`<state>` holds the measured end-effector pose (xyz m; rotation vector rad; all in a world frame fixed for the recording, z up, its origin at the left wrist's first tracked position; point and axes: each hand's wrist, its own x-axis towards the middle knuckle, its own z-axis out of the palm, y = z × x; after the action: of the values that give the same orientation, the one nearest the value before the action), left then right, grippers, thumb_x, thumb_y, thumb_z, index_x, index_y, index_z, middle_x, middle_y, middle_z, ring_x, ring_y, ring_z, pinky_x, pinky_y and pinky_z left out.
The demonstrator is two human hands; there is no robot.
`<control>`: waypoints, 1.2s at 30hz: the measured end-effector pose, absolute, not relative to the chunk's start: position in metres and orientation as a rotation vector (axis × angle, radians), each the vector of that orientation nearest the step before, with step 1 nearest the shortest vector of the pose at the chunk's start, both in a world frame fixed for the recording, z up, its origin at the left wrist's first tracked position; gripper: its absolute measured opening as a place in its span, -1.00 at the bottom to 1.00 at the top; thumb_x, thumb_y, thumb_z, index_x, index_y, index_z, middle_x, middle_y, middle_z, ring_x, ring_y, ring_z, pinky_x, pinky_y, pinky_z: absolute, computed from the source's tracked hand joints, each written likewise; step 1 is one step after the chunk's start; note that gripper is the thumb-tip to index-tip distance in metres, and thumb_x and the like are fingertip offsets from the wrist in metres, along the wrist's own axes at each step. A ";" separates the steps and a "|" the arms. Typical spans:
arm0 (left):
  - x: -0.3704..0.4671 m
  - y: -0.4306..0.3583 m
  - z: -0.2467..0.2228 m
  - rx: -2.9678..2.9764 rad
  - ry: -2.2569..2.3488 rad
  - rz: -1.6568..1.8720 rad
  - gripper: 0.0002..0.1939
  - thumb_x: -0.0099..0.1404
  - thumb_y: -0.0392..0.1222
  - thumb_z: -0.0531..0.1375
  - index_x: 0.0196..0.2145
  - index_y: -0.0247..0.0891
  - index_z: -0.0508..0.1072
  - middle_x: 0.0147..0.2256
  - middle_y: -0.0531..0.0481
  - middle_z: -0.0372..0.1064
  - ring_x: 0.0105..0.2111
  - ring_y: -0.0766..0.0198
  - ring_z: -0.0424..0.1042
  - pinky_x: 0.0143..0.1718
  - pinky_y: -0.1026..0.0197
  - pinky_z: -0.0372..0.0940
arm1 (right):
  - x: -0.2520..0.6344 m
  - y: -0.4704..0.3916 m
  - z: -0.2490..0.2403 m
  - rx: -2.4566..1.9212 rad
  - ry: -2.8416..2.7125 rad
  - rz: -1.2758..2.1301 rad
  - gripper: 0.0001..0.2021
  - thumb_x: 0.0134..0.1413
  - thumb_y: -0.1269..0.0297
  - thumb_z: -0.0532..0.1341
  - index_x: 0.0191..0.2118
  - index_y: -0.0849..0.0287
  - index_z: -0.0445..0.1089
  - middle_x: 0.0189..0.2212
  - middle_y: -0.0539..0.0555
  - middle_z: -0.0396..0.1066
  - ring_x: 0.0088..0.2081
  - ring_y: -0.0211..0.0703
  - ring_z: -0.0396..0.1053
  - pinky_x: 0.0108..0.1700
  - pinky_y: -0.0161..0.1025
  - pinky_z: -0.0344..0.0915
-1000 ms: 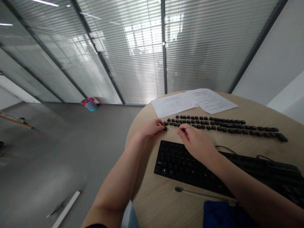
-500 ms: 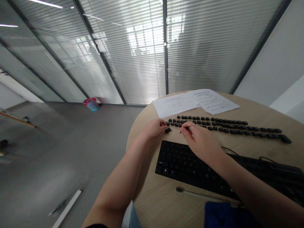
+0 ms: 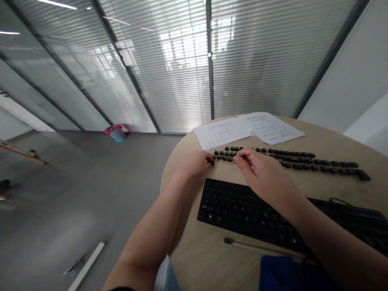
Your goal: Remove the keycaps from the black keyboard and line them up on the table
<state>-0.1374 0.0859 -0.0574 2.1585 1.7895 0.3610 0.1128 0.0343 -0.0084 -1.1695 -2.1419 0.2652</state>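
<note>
My left hand [image 3: 199,163] rests on the table at the left end of the keycap rows, its fingertips closed on a black keycap [image 3: 211,163]. My right hand [image 3: 262,169] is closed in a pinch around a small dark tool [image 3: 245,157]. A thin end of it pokes out by the fingertips, but its full shape is hidden. Loose black keycaps [image 3: 298,166] lie in long rows behind my hands, and the right hand covers part of them. Below my right wrist is a black keyboard [image 3: 230,206], partly hidden by the forearm.
Printed paper sheets [image 3: 224,132] lie at the back of the round wooden table [image 3: 188,258]. A long-handled brush [image 3: 242,244] and a blue cloth item [image 3: 280,273] are near the front. On the floor stands a basket [image 3: 117,133] by the glass wall.
My left fingers have closed on the keycap that lay beside them. The right hand has shifted slightly right and up over the rows, still pinching the small tool.
</note>
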 end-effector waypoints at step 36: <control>-0.138 0.072 -0.035 2.059 1.185 -0.121 -0.43 0.07 0.10 0.38 -0.01 -0.24 0.59 -0.42 0.08 0.32 -0.45 0.27 0.26 -0.36 0.19 0.16 | 0.103 0.015 -0.044 -0.844 -2.385 1.080 -0.73 0.47 0.10 0.12 -0.16 0.09 0.49 -0.39 0.02 0.56 -0.36 -0.13 0.52 -0.29 -0.21 0.33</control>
<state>-0.1378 0.0718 -0.0346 2.0590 1.1854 -0.1208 0.1028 0.0147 -0.0438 -0.8440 -2.3849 1.0805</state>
